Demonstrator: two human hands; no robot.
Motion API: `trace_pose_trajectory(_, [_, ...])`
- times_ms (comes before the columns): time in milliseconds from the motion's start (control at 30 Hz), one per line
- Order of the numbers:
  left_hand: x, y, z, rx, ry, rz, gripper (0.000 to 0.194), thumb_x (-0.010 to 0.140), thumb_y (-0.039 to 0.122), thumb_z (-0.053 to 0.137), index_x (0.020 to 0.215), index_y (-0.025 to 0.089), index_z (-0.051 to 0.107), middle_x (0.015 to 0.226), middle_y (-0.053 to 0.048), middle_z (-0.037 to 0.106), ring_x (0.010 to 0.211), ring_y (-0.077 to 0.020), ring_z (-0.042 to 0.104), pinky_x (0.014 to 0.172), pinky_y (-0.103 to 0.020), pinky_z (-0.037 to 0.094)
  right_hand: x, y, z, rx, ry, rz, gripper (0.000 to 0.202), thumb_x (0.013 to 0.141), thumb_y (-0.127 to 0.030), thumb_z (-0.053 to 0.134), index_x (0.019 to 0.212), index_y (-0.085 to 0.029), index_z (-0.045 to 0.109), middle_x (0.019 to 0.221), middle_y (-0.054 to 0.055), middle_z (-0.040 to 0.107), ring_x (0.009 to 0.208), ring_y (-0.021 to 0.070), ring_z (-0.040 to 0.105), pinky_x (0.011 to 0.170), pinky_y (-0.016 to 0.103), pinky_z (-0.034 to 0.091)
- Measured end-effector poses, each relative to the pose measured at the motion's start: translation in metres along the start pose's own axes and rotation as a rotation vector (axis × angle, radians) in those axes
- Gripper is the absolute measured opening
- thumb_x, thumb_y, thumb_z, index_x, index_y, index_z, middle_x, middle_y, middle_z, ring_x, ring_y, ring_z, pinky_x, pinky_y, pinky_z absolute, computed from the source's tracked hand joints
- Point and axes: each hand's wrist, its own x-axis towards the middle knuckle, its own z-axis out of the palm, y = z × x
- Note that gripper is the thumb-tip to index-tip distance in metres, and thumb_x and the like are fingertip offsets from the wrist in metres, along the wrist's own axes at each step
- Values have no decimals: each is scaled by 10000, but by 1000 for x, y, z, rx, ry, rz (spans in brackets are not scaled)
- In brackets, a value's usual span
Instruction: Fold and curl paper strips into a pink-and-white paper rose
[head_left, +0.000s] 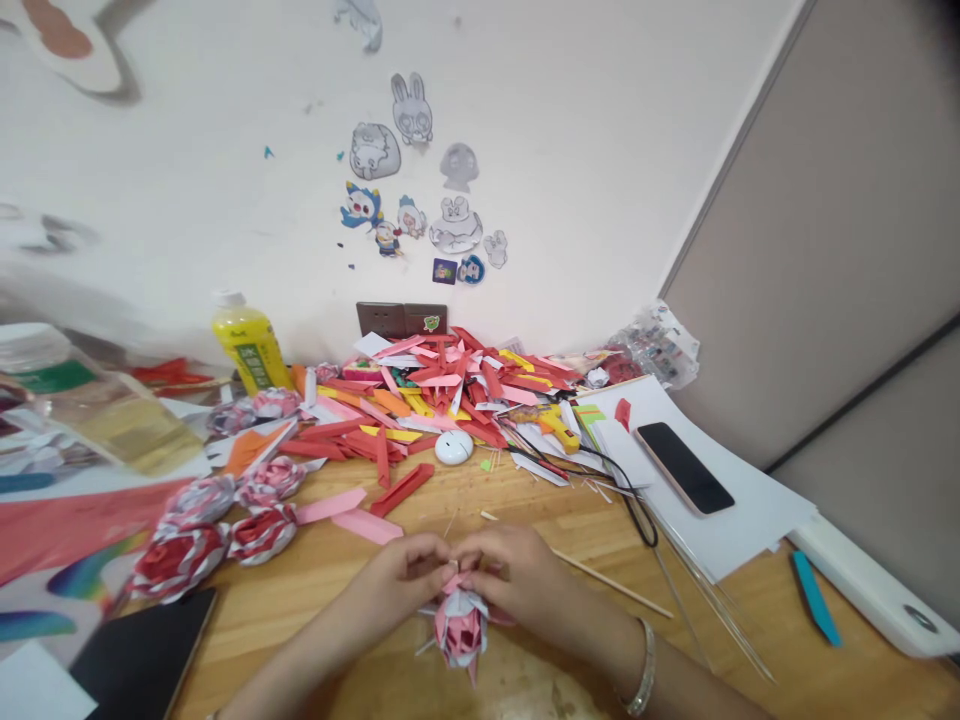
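Note:
A folded paper flower [461, 630] in pink, white and red hangs just below my two hands, low in the middle of the view. My left hand [411, 578] pinches a pink paper piece at the flower's upper edge. From the other side, my right hand [514, 572] presses its fingers on the same pink paper, close to the left fingertips. Pale strips stick out at the flower's left side. The exact fold between the fingertips is too small to make out. Loose pink strips [367, 525] lie beyond my left hand.
Finished paper flowers [184, 550] and a dark tablet [150, 650] lie at the left. Folded strips [450, 385] are piled at the back beside a yellow glue gun [553, 425]. A phone [686, 468] rests on white paper at the right. A wooden stick [615, 583] lies near my right hand.

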Motion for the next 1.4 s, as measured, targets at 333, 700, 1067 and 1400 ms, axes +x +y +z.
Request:
trace_pose_trajectory(333, [-2, 0, 6, 8, 69, -34, 525, 645, 701, 598, 659, 192, 468, 536, 50, 560, 435, -118, 540, 417, -235, 420, 1, -8, -6, 37, 50, -242, 149, 900, -226, 575, 866, -209, 719, 842, 40, 690, 823, 161, 597, 792, 286, 435])
trace_pose_trajectory(700, [-1, 3, 7, -44, 86, -72, 532, 566, 668, 682, 641, 187, 466, 515, 64, 561, 422, -114, 564, 396, -220, 431, -1, -11, -16, 55, -137, -195, 278, 960, -310, 461, 1060, -189, 690, 945, 68, 636, 906, 162, 567, 819, 276, 423])
trace_pose_trajectory(1067, [3, -8, 10, -49, 90, -103, 507, 545, 629, 710, 626, 181, 488, 491, 67, 552, 414, -116, 551, 387, -215, 394, -3, -5, -14, -120, -231, -359, 310, 972, -306, 418, 919, -166, 690, 943, 63, 626, 910, 164, 545, 853, 284, 385])
trace_pose_trajectory(1400, [1, -1, 5, -75, 116, -101, 461, 565, 571, 733, 627, 182, 495, 490, 66, 573, 446, -116, 558, 443, -216, 401, 0, -10, -11, -144, -172, -344, 332, 987, -327, 389, 1000, -156, 674, 944, 68, 627, 901, 164, 533, 842, 287, 383])
